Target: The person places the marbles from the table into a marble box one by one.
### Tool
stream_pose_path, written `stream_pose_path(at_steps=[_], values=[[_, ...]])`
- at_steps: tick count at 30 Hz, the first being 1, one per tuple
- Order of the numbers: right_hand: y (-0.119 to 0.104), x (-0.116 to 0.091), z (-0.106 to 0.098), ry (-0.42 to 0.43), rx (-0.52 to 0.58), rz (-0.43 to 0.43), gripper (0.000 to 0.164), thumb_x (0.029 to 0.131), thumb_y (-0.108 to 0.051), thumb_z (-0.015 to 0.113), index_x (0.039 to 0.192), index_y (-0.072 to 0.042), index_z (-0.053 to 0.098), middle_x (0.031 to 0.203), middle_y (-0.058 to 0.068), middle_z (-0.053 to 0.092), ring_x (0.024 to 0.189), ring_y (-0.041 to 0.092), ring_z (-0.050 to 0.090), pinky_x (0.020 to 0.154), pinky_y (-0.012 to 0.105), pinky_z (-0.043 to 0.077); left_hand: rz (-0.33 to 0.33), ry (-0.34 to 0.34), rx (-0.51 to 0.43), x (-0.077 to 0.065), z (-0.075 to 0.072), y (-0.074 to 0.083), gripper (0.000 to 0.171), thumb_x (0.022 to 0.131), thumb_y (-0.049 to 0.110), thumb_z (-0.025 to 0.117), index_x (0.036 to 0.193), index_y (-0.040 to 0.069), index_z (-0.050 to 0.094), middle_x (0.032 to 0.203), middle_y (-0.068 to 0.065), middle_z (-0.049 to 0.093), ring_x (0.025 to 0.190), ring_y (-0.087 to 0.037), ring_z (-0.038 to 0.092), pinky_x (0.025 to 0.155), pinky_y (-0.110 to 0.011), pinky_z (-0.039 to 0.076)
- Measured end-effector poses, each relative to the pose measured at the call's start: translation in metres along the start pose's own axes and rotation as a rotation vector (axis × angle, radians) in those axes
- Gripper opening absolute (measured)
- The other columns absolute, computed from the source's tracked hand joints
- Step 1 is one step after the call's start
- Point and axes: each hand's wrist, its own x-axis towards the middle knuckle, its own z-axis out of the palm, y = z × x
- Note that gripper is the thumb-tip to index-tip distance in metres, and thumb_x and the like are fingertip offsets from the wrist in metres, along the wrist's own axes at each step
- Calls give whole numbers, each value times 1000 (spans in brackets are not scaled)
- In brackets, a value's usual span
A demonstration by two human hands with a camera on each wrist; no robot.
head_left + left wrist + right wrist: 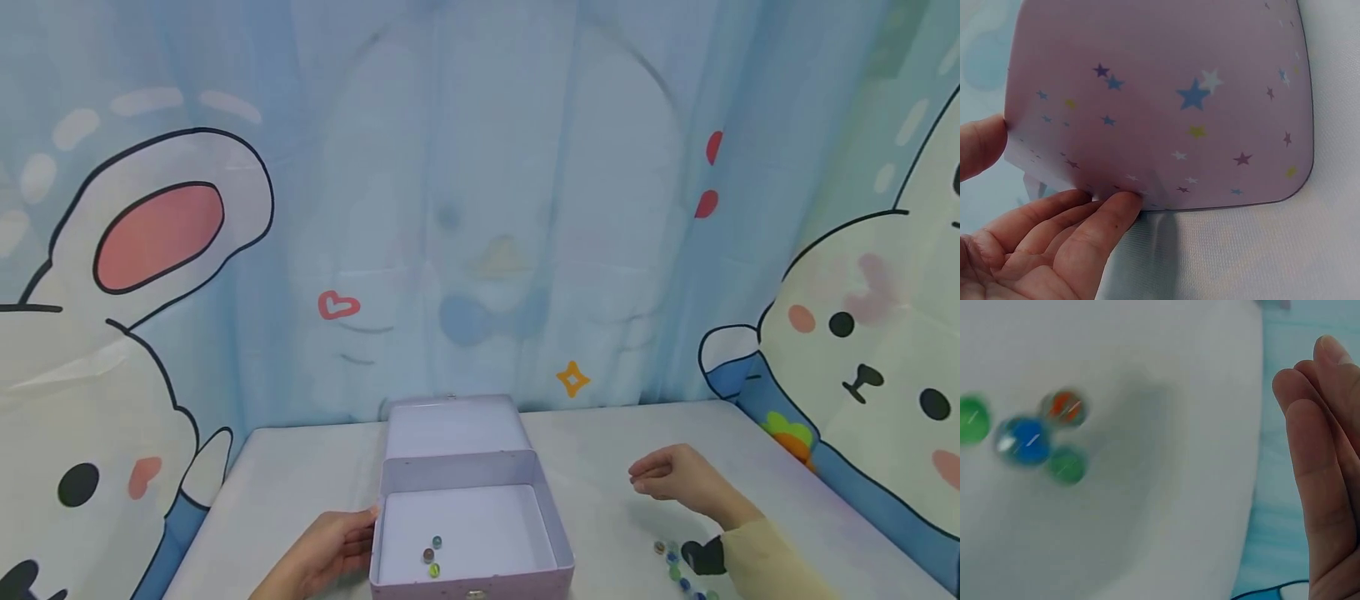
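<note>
Box, one; marbles inside, three; hands, two.

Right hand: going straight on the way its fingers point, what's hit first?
In the head view, the right hand points across the white table, so probably the near-side wall of the open lilac rectangular box. Height is unclear; it might pass over the rim.
</note>
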Motion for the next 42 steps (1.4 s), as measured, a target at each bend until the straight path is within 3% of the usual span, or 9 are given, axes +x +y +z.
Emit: stream_pose_path(at_steps=[7,16,34,42], values=[[36,-7,4,0,-13,109,31,89,-12,79,114,5,72,102,10,77,91,19,71,85,40,62,17,-9,-6,-4,-2,1,67,102,33,63,135,-23,47,117,-17,73,105,-18,69,92,-39,60],[64,-15,11,6,-31,172,28,87,-12,80,110,4,73,99,9,77,88,19,71,83,39,62,28,-41,1,-5,-3,1,68,103,35,61,136,-23,46,118,-16,73,105,-17,69,93,-38,60],[66,-24,16,9,-48,186,25,85,-1,79,109,2,74,100,9,77,89,20,72,84,38,62,26,-48,-18,-5,-1,1,66,103,32,60,136,-23,46,113,-12,74,102,-16,69,91,-37,61],[66,-32,17,8,-95,157,23,85,1,78,108,1,75,98,8,78,89,20,72,85,39,62,-31,21,-14,-2,3,3,62,103,30,60,135,-22,49,115,-17,74,102,-19,70,93,-40,60]])
